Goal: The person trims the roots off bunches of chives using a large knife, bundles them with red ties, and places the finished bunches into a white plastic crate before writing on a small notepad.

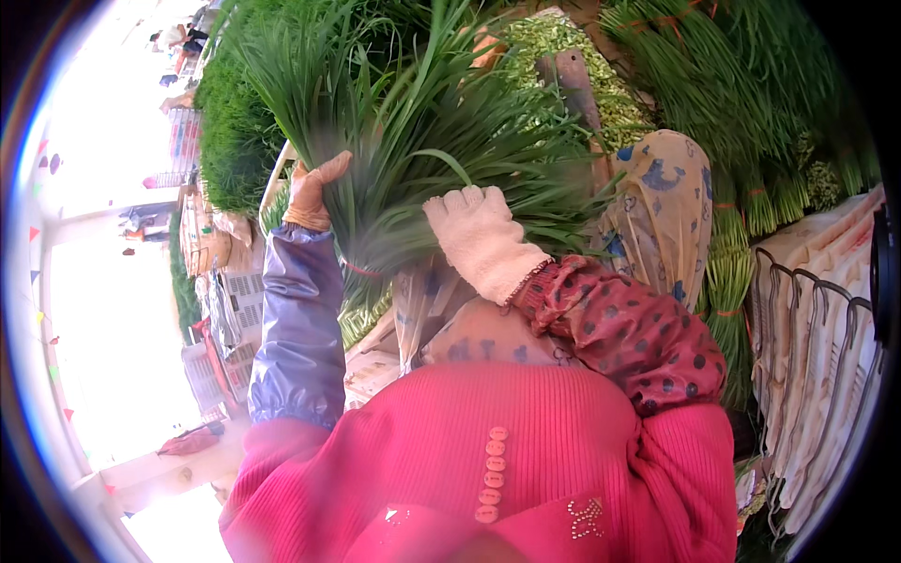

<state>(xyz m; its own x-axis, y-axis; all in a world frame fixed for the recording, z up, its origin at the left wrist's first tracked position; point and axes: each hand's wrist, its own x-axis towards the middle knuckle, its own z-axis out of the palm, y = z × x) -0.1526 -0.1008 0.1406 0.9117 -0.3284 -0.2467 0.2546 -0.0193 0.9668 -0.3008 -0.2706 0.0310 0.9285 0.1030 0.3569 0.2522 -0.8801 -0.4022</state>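
Observation:
A loose sheaf of long flat green leaves (394,141), which look like garlic chives, fans out in front of me. My left hand (313,190), in a tan glove, grips its left side with the thumb across the leaves. My right hand (486,239), in a pale fabric glove, lies over the leaves on the right; its fingertips are bent out of sight, so I cannot tell how firmly they hold. A red band (361,269) circles the sheaf's lower part. Translucent patterned plastic (654,204) covers my knees below the leaves.
Cut stem pieces (542,35) lie heaped beyond the sheaf, with a flat brown bar (574,88) on them. Several tied green bundles (739,105) stand at right, beside pale crates with dark wire handles (816,317). More greens (232,141) are massed at left. People (186,39) are far off.

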